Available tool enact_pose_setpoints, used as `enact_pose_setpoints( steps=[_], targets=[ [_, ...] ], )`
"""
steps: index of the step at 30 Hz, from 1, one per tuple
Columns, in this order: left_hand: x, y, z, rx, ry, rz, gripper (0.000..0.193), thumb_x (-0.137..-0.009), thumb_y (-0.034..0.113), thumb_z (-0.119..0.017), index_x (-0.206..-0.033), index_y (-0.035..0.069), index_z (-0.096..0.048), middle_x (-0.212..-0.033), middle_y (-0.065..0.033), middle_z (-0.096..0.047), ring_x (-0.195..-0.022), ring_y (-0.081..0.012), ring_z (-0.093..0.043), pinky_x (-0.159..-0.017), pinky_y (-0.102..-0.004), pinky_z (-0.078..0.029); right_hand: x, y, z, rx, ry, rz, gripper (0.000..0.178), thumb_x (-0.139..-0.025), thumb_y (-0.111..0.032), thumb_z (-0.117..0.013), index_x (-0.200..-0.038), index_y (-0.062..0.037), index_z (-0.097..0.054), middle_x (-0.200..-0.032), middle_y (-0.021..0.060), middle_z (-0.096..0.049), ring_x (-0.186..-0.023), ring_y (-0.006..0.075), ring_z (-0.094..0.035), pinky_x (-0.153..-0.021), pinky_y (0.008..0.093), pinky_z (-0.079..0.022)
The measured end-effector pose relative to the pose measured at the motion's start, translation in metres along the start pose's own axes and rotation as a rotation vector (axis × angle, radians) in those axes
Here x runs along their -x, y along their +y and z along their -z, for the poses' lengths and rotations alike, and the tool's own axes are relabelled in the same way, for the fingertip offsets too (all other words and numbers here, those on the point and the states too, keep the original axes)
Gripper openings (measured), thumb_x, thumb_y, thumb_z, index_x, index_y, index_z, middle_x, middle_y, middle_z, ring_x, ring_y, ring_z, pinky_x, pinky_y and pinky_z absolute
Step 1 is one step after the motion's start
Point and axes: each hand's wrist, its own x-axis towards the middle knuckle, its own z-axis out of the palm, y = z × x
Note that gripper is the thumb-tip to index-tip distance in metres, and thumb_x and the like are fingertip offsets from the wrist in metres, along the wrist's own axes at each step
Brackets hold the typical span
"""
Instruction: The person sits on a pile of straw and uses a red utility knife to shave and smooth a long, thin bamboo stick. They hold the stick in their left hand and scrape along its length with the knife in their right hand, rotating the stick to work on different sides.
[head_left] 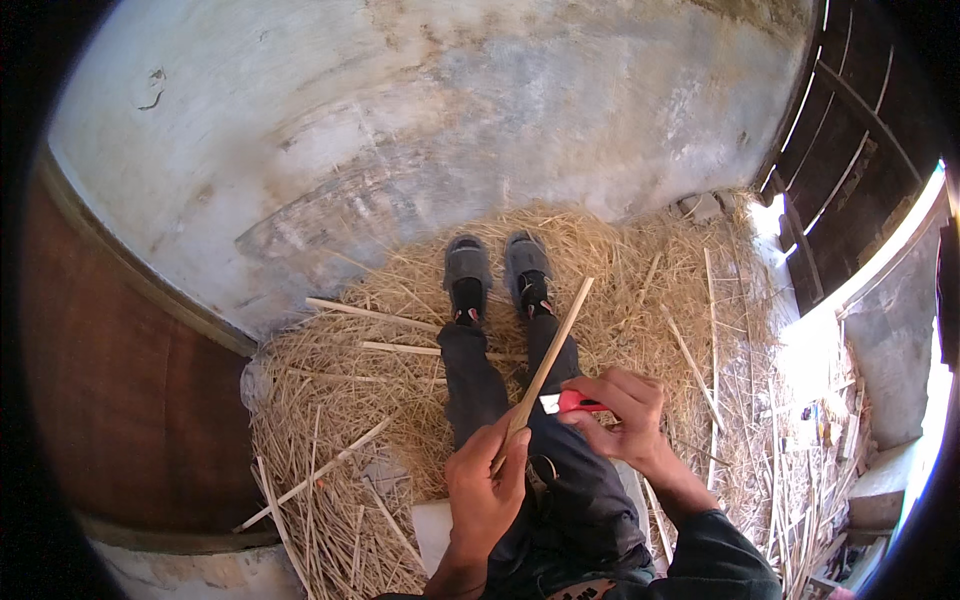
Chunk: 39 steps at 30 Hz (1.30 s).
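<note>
A thin, flat bamboo strip (553,352) slants up and away over my legs. My left hand (487,482) is closed round its near end, thumb lying along the strip. In my right hand (622,412) is a red utility knife (580,401), gripped between thumb and fingers. The knife's pale blade end points left, close to the strip's right edge just above my left fingers; whether it touches cannot be told. Part of the knife's handle is hidden in my right palm.
Straw-like shavings (620,290) cover the floor round my slippers (467,262), with loose strips (375,313) lying across them. A stained plaster wall (420,120) rises ahead. A brown panel (140,400) stands at left, and dark boards (850,130) at upper right beside bright light.
</note>
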Motion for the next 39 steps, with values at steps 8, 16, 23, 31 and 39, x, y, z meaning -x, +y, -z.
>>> enact_pose_setpoints(
  steps=[8, 16, 23, 31, 39],
  targets=[
    [-0.001, -0.002, -0.008, -0.043, 0.033, -0.118, 0.027, -0.098, 0.005, -0.074, -0.124, -0.002, -0.072, -0.077, -0.009, -0.063, -0.058, -0.0107, -0.054, -0.051, -0.0296, -0.041, -0.004, -0.009, -0.005, 0.031, -0.049, 0.029, 0.033, -0.076, -0.026, -0.092, -0.102, -0.0103, -0.08, -0.075, 0.0007, -0.068, -0.058, 0.0179, -0.067, -0.051, 0.031, -0.052],
    [0.001, -0.003, -0.01, -0.022, 0.048, -0.075, 0.025, -0.101, 0.012, -0.073, -0.122, -0.001, -0.075, -0.074, -0.0053, -0.062, -0.058, -0.0083, -0.049, -0.05, -0.0294, -0.035, -0.011, -0.001, -0.001, 0.085, 0.007, 0.067, 0.031, -0.076, -0.027, -0.092, -0.099, -0.0112, -0.08, -0.072, -0.0009, -0.066, -0.056, 0.017, -0.065, -0.05, 0.0309, -0.05],
    [0.0, -0.005, -0.011, 0.015, 0.061, -0.11, 0.023, -0.1, 0.01, -0.072, -0.121, 0.0, -0.075, -0.073, -0.004, -0.062, -0.058, -0.0076, -0.047, -0.05, -0.0286, -0.034, -0.015, 0.006, 0.0, 0.112, 0.051, 0.132, 0.032, -0.074, -0.029, -0.092, -0.098, -0.0114, -0.08, -0.07, -0.0009, -0.064, -0.055, 0.0166, -0.063, -0.048, 0.0306, -0.047],
    [0.006, 0.0, -0.005, 0.012, 0.057, -0.054, 0.023, -0.1, 0.009, -0.072, -0.12, -0.001, -0.075, -0.071, -0.003, -0.059, -0.056, -0.0079, -0.045, -0.049, -0.0295, -0.032, -0.016, 0.003, -0.002, 0.153, 0.044, 0.151, 0.029, -0.076, -0.028, -0.09, -0.096, -0.0113, -0.08, -0.07, -0.0011, -0.065, -0.052, 0.0174, -0.061, -0.048, 0.0321, -0.047],
    [0.044, -0.026, 0.0, 0.051, -0.054, 0.051, 0.024, -0.103, 0.014, -0.07, -0.12, -0.002, -0.076, -0.074, -0.005, -0.064, -0.06, -0.0073, -0.048, -0.053, -0.0291, -0.037, -0.048, 0.078, 0.052, 0.259, 0.616, -0.393, 0.02, -0.094, -0.02, -0.079, -0.104, -0.0031, -0.08, -0.083, 0.0082, -0.075, -0.066, 0.0116, -0.061, -0.06, 0.0281, -0.047]
  ],
)
